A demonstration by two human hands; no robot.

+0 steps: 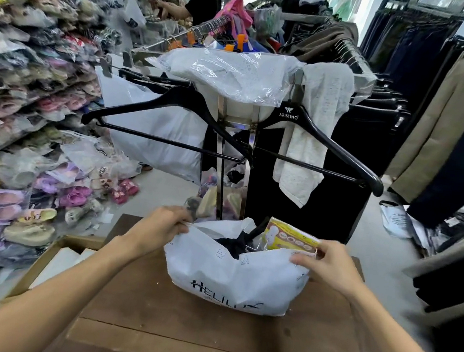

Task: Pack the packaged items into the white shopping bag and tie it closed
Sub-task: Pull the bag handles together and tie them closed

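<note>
On top of the brown cardboard box in front of us sits the white plastic shopping bag with black lettering, its mouth open and not yet tied. Inside it we see a dark, black bundle and, at the right end, a yellow printed flat packet in clear wrap that stands partly above the rim. Our left hand pinches the bag's upper left edge with closed fingers, and our right hand grips the upper right edge just beside the yellow packet; whether it also touches the packet we cannot tell. The bag stands at the far end of the box top, leaving bare cardboard between it and us. Just behind it rises a metal rack post, with two black clothes hangers hanging across it and a clear-wrapped white garment lying on top. To the left, shelves and the floor are heaped with bagged slippers; to the right hang rows of dark trousers.
</note>
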